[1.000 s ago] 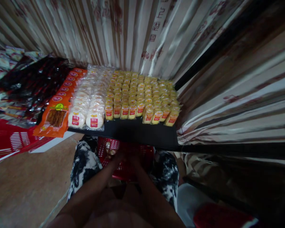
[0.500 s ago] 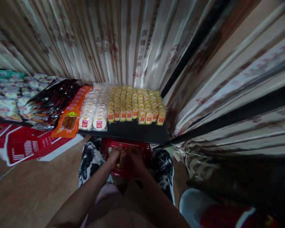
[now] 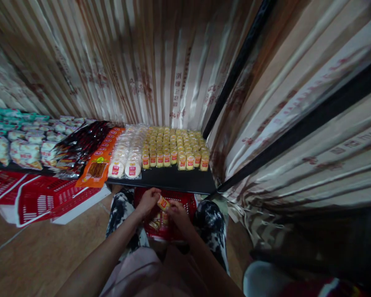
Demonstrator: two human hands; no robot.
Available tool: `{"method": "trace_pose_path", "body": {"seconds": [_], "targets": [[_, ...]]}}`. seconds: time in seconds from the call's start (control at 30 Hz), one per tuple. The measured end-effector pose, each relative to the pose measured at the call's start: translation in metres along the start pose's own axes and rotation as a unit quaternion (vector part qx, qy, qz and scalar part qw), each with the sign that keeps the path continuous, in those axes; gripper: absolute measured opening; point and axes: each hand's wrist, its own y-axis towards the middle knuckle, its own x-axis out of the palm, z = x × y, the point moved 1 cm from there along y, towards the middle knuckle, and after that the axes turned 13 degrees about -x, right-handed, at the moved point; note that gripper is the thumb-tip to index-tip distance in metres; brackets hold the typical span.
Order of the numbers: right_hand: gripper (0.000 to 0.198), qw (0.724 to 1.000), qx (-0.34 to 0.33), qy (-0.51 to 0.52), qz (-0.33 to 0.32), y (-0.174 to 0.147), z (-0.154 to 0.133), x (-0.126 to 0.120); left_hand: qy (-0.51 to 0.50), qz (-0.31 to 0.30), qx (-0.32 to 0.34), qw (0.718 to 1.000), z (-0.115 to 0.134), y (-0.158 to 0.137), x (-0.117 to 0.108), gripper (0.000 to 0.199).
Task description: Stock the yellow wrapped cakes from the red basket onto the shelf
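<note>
A small yellow snack pack with a red and white label (image 3: 163,203) is held up between my two hands, above a red basket (image 3: 190,203) at my knees. The fingers of my right hand (image 3: 177,212) are closed on its right end. My left hand (image 3: 149,200) pinches at its upper left end. Below them, several similar packs (image 3: 156,222) lie in the basket. On the black shelf (image 3: 173,181) just beyond, yellow packs (image 3: 174,150) stand in close rows with their labels facing me.
Left of the yellow rows are white round packs (image 3: 132,169), an orange pack (image 3: 94,171), dark packs (image 3: 83,144) and white bags (image 3: 26,152). Red baskets (image 3: 43,198) sit under the shelf at left. A pleated curtain (image 3: 160,62) and black poles (image 3: 238,70) enclose the shelf.
My hands have come up from low in the basket, and a yellow snack pack now shows between them. The view has tilted, so the shelf sits lower in the picture.
</note>
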Motion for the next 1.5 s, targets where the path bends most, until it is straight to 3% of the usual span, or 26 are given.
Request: {"method": "trace_pose_path", "body": {"seconds": [0.07,0.17,0.3,0.37,0.5,0.63,0.8,0.9,1.03,1.17,1.37,1.5], "targets": [[0.022,0.999,-0.010,-0.025,-0.037,0.003,-0.007,-0.003,0.107,-0.026,0.059,0.992,0.013,-0.005,0.001,0.017],[0.020,0.994,-0.034,-0.074,-0.070,0.009,-0.023,-0.009,0.243,-0.067,0.142,0.957,0.034,-0.012,0.003,0.023],[0.041,0.989,-0.066,-0.109,-0.073,0.018,-0.045,-0.016,0.285,-0.096,0.202,0.932,0.059,-0.014,0.008,0.027],[0.038,0.989,-0.080,-0.088,-0.084,0.024,-0.053,-0.018,0.284,-0.094,0.210,0.931,0.069,-0.012,0.010,0.028],[0.029,0.991,-0.109,-0.065,-0.036,0.041,-0.058,-0.025,0.241,-0.059,0.223,0.943,0.081,-0.004,0.016,0.038],[0.028,0.989,-0.122,-0.081,0.026,0.061,-0.059,-0.031,0.172,-0.008,0.205,0.964,0.077,0.009,0.022,0.046],[0.031,0.982,-0.145,-0.117,0.028,0.085,-0.059,-0.035,0.171,0.010,0.198,0.965,0.071,0.027,0.034,0.029],[0.037,0.963,-0.178,-0.186,0.076,0.096,-0.061,-0.040,0.185,0.087,0.199,0.959,0.075,0.036,0.041,0.024],[0.038,0.923,-0.243,-0.275,0.116,0.108,-0.063,-0.050,0.244,0.202,0.199,0.928,0.085,0.045,0.051,0.025],[0.040,0.900,-0.290,-0.309,0.102,0.116,-0.058,-0.055,0.294,0.225,0.199,0.907,0.094,0.052,0.060,0.030],[0.043,0.900,-0.262,-0.331,0.111,0.119,-0.046,-0.053,0.329,0.220,0.187,0.899,0.102,0.059,0.070,0.037],[0.045,0.897,-0.264,-0.335,0.113,0.119,-0.046,-0.051,0.325,0.207,0.226,0.895,0.101,0.062,0.076,0.038]]}}
